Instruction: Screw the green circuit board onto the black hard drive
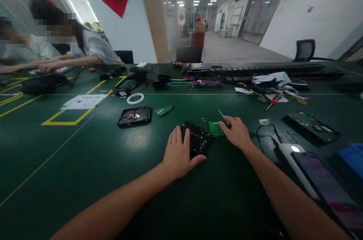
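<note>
My left hand [178, 155] lies over the left side of a black hard drive [200, 139], fingers stretched out and thumb along its near edge. A small green circuit board [215, 129] is just right of the drive. Over that board's right edge is my right hand [236, 133], closed around a screwdriver [225, 118] whose thin shaft points up and to the left. Whether the fingers also touch the board I cannot tell. Farther left lie a second hard drive [135, 116] and another green circuit board [163, 110].
A phone [326, 187] rests on a white device [297, 170] at the right, near a third hard drive [310, 127]. A red-handled screwdriver [273, 100], a white ring [135, 98] and coloured cables [181, 82] lie farther back. Two people sit at the far left.
</note>
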Tool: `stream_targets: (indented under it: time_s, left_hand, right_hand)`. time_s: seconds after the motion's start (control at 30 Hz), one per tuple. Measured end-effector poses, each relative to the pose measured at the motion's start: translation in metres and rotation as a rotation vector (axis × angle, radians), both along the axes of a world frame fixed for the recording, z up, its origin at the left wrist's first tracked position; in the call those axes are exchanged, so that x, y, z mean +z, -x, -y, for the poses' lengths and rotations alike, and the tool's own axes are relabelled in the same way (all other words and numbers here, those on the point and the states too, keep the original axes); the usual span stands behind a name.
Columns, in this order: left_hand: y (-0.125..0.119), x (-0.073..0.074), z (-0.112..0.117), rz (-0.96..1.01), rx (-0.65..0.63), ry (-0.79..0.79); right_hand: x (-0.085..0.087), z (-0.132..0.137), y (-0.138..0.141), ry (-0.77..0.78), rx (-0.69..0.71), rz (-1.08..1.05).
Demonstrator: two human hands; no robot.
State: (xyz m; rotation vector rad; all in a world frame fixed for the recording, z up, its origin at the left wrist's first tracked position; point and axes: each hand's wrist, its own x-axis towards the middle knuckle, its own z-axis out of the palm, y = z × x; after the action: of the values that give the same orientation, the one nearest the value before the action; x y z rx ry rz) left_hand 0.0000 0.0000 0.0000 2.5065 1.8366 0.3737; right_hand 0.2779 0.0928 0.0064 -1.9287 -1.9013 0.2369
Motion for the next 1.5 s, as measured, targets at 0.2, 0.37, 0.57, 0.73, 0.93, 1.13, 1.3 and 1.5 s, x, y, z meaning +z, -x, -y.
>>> stream_targets:
  time_s: [0.2, 0.37, 0.57, 0.73, 0.93, 1.13, 1.3, 1.5]
  left_hand:
    - [0.016, 0.004, -0.008, 0.044, -0.078, 0.005]
    - [0.026, 0.007, -0.023, 0.071, -0.282, 0.021]
    - [0.019, 0.002, -0.024, 0.106, -0.217, -0.001]
    - [0.013, 0.001, -0.019, 0.11, -0.153, -0.017]
    - [0.005, 0.001, -0.015, 0.119, -0.069, -0.012]
    - [-0.002, 0.002, -0.017, 0.082, -0.018, 0.006]
    - [-0.012, 0.008, -0.016, 0.042, 0.017, 0.025]
    - [-0.013, 0.006, -0.016, 0.039, 0.015, -0.014]
  right_hand:
    - [0.007, 0.016, 0.01, 0.02, 0.118, 0.078]
    - [0.008, 0.016, 0.005, 0.008, 0.206, 0.074]
    - [0.003, 0.018, -0.004, 0.001, 0.195, -0.019]
    - [0.005, 0.022, -0.01, -0.018, 0.112, -0.132]
    - [0.007, 0.023, -0.015, -0.003, 0.132, -0.28]
    - [0.01, 0.024, -0.011, 0.2, 0.073, -0.776]
    - [0.013, 0.024, -0.004, 0.16, -0.015, -1.113]
    - [0.012, 0.028, 0.002, 0.21, -0.006, -1.174]
